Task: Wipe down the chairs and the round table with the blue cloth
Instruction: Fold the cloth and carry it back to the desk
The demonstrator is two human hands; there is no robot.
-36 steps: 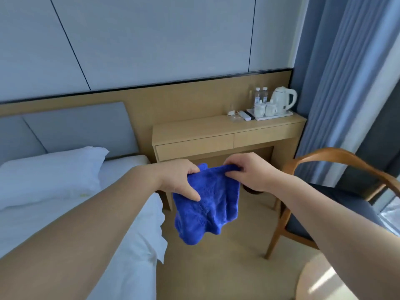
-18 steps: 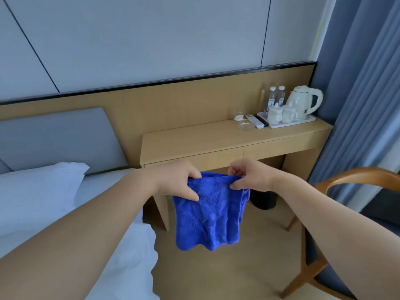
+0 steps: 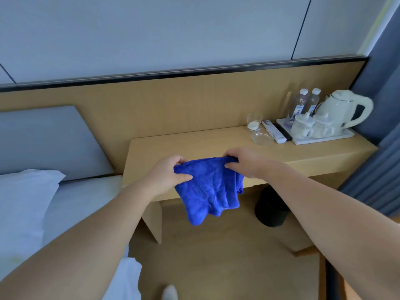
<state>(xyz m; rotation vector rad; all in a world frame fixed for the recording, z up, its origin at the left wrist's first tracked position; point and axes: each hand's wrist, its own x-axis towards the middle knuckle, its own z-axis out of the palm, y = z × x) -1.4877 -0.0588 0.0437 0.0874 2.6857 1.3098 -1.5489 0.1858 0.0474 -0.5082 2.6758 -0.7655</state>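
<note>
The blue cloth (image 3: 211, 189) hangs in the air in front of a wooden desk, stretched by its top edge between both hands. My left hand (image 3: 167, 174) pinches the cloth's left upper corner. My right hand (image 3: 244, 161) grips the right upper corner. The cloth's lower part droops freely below the desk's front edge. A sliver of a wooden chair (image 3: 331, 276) shows at the bottom right, mostly behind my right forearm. The round table is out of view.
The wooden desk (image 3: 164, 148) stands against the wall, carrying a white kettle (image 3: 344, 109), cups on a tray (image 3: 329, 138), two water bottles, a glass and a remote. A black bin (image 3: 270, 208) sits under it. A bed with a white pillow (image 3: 23, 195) lies left; blue curtains (image 3: 381, 161) hang right.
The view has swung left and closer to the desk, so the chair has nearly left the frame. Both hands still hold the cloth, now spread a little wider.
</note>
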